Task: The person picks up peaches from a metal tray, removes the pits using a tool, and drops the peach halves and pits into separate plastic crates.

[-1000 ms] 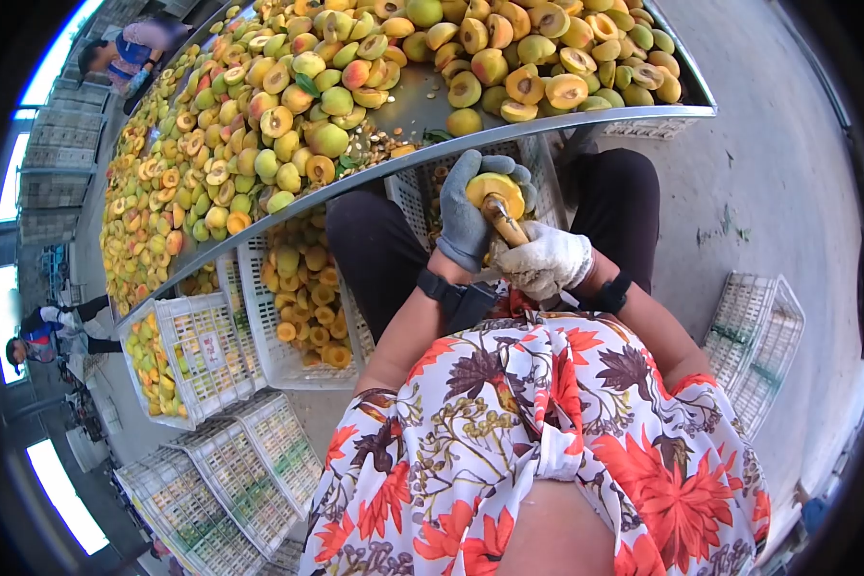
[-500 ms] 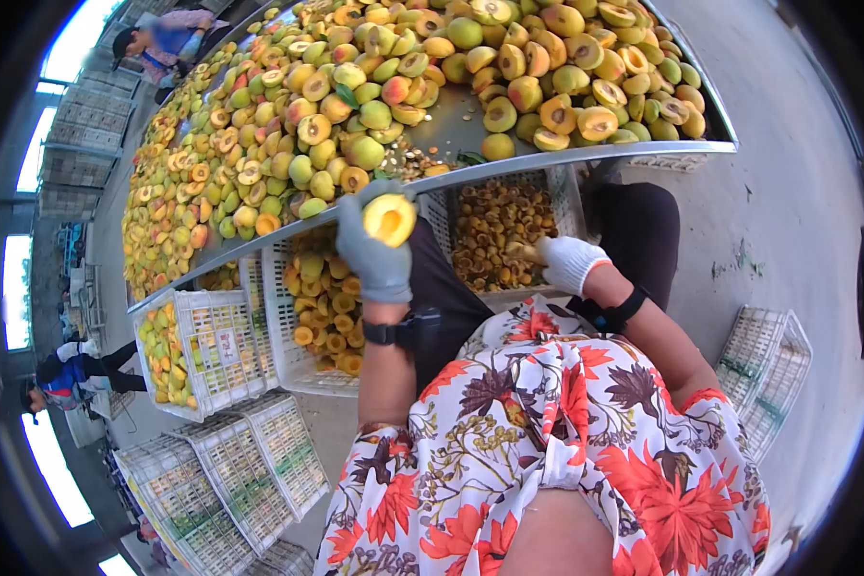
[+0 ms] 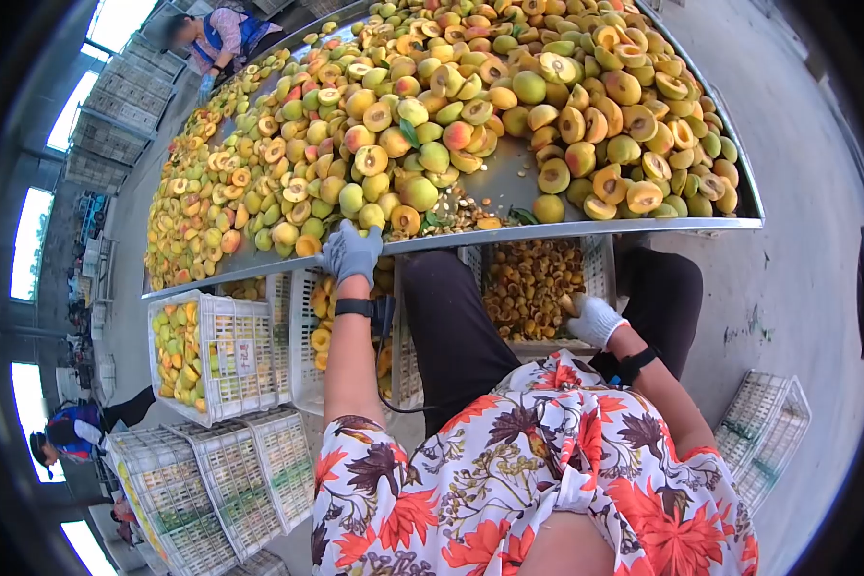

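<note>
My left hand point(image 3: 351, 252), in a grey glove, reaches over the metal table's front edge point(image 3: 451, 242). Its fingers are stretched out against the apricots there, nearest a greenish apricot point(image 3: 371, 216); no fruit shows clearly in its grip. Low on the right, my right hand point(image 3: 595, 322) wears a white knit glove and is closed on a short tan, wooden-looking tool point(image 3: 571, 305), mostly hidden by the fingers. Under that hand stands a crate point(image 3: 597, 261) of small brownish pieces, probably apricot pits. Whole and halved apricots point(image 3: 365, 134) are heaped over the table, with loose pits point(image 3: 461, 213) near its edge.
A white crate of apricot halves point(image 3: 305, 370) stands below my left arm, beside another filled crate point(image 3: 245, 360). Stacked crates point(image 3: 216, 480) are at lower left, more crates point(image 3: 763, 427) at right. One person point(image 3: 226, 38) works across the table; another point(image 3: 72, 432) is at left.
The halved apricot is gone from my left hand, which has moved to the fruit at the table edge. My right hand stays low by the crate. The view has shifted.
</note>
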### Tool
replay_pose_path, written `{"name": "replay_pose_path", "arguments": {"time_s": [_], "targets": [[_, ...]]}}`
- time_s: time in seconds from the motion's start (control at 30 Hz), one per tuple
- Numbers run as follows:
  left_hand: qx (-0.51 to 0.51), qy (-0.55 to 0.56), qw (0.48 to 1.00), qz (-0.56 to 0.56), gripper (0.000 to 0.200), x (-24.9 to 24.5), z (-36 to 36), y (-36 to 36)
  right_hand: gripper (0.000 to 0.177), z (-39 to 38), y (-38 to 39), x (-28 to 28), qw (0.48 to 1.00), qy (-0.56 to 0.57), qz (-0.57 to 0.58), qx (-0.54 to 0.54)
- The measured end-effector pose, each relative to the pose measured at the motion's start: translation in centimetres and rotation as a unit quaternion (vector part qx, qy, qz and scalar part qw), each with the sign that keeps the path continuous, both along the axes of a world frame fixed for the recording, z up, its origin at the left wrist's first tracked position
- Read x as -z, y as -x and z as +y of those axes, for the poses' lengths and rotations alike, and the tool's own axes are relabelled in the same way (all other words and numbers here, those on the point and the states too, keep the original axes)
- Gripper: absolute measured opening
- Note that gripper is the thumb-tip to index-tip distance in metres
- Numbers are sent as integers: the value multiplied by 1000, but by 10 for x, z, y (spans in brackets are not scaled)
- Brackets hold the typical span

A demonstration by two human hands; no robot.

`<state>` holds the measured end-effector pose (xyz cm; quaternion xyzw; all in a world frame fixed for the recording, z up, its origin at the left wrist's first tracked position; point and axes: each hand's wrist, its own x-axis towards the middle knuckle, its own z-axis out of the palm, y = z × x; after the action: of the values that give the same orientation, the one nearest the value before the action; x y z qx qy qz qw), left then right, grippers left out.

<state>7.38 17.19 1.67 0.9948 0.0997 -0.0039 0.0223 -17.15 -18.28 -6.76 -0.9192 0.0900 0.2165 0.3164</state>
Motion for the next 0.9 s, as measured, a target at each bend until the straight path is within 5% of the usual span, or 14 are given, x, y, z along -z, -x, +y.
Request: {"name": "replay_pose_path", "arguments": {"time_s": [0.2,0.3,0.4,0.47,0.7,0.9], "targets": [[-23,244,946,-214,57,4,43,15,39,-2,-6,-5,999,6,32,-2],[-39,27,972,-230,49,-33,43,50,38,0,-10,-10,998,12,58,-13],[161,0,927,-338,42,-38,18,41,38,3,-15,-5,998,4,50,-23],[261,96,934,-225,38,-21,-5,19,38,3,-17,3,999,-5,41,-33],[235,-72,969,34,39,-12,-54,-9,36,3,-16,-6,1000,-23,10,8],[275,134,951,-31,36,12,-43,-8,36,2,-11,0,999,-21,-23,14]]}}
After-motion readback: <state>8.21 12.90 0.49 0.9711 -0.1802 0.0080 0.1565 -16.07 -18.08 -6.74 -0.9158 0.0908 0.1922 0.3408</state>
